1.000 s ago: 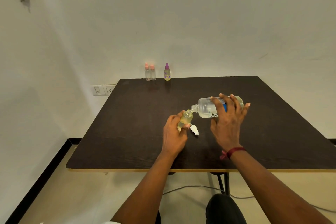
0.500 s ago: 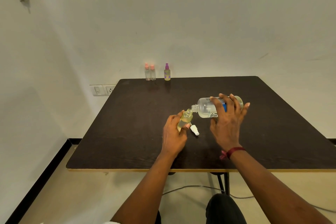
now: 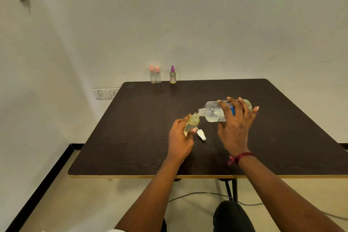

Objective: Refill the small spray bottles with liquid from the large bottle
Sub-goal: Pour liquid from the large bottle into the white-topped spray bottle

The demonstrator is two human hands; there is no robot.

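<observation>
Right hand [image 3: 235, 128] grips the large bottle [image 3: 214, 112] tipped sideways, neck at the mouth of the small spray bottle [image 3: 193, 122] held tilted in the left hand [image 3: 179, 137] — mid-table [image 3: 131, 137]. White cap [image 3: 201, 134] lies beside; three small bottles [image 3: 162, 75] at the far edge.

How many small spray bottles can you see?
4: two pink-capped bottles at the table's far edge, a purple-capped bottle beside them, and an uncapped bottle in the left hand. None seems hidden.

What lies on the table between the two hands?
A white spray cap lies on its side on the table between the left hand and the right hand, seen in the head view.
</observation>
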